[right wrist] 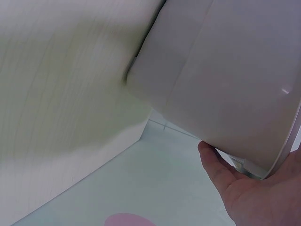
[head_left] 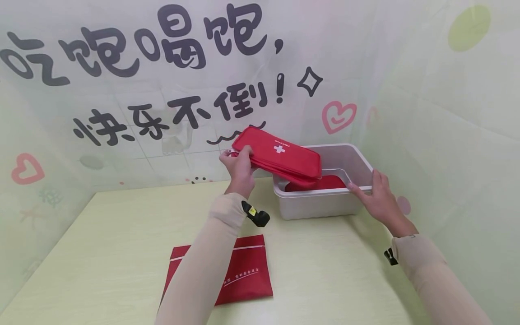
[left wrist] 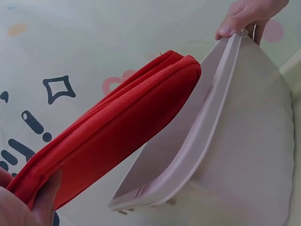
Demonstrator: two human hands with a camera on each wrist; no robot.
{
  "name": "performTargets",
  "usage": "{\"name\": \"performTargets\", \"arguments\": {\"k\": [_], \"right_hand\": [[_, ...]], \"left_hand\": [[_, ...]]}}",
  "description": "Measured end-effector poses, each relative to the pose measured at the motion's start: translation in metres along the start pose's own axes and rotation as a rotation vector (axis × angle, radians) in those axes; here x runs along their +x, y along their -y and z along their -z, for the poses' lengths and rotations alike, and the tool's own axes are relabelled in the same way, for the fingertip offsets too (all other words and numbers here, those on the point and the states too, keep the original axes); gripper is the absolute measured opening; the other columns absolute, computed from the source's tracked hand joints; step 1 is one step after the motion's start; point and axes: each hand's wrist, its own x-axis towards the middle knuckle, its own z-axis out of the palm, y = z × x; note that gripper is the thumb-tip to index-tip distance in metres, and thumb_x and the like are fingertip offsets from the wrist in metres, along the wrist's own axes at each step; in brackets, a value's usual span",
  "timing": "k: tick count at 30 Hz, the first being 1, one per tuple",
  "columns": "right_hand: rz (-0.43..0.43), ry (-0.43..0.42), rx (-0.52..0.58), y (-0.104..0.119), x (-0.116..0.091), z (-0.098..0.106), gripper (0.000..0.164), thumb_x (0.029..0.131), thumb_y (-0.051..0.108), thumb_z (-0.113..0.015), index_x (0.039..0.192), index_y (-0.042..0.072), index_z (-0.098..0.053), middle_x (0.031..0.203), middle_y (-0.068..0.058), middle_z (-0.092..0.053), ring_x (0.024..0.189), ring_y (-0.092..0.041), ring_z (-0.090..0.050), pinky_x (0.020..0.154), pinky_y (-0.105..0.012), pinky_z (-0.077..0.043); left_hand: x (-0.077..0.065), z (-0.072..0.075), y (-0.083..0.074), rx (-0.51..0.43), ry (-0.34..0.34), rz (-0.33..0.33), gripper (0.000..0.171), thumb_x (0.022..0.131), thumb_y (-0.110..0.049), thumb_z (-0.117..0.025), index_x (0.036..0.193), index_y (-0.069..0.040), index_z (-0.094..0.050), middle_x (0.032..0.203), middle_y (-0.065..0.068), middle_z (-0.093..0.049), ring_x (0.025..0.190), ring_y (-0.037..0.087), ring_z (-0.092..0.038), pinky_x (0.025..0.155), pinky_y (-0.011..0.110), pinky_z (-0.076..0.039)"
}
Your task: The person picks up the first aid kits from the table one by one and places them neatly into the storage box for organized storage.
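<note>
My left hand (head_left: 240, 170) grips the left end of a red first aid pouch (head_left: 274, 153), thumb on its upper face. The pouch has a white cross and is tilted, its right end lower and over the mouth of a light grey plastic bin (head_left: 318, 207). In the left wrist view, the pouch (left wrist: 113, 127) looks thick, with layered edges, and the bin's rim (left wrist: 207, 132) rises beside it. My right hand (head_left: 382, 198) holds the right end of the bin's rim, fingers outside and thumb over the edge. Inside the bin lies another red item (head_left: 332, 182), partly hidden.
A flat dark red bag (head_left: 248, 275) with a white stripe and white writing lies on the pale wooden table (head_left: 113, 253), partly covered by my left forearm. Behind stands a wall (head_left: 134, 135) with large dark lettering; another wall (head_left: 455, 149) runs close along the right.
</note>
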Motion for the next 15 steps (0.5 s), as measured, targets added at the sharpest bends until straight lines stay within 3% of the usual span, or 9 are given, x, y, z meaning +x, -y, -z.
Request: {"name": "performTargets", "arguments": {"k": [7,15], "right_hand": [[-0.005,-0.005,0.013,-0.001,0.000,0.001,0.096,0.097,0.056,-0.054,0.158,0.001,-0.003,0.153,-0.031,-0.014,0.121,-0.050,-0.040,0.094,-0.072,-0.040],[-0.006,-0.008,0.008,-0.001,0.001,0.001,0.097,0.097,0.056,-0.054,0.157,0.000,-0.003,0.153,-0.031,-0.015,0.121,-0.050,-0.040,0.093,-0.072,-0.041]], "left_hand": [[-0.007,-0.014,0.010,0.030,0.020,0.003,0.068,0.078,-0.001,-0.064,0.133,-0.015,-0.026,0.126,0.015,-0.046,0.088,0.024,-0.064,0.074,0.033,-0.060],[-0.015,-0.025,0.022,0.074,0.025,0.014,0.071,0.079,-0.004,-0.068,0.135,-0.018,-0.026,0.130,0.012,-0.044,0.108,0.025,-0.060,0.078,0.028,-0.059]]}}
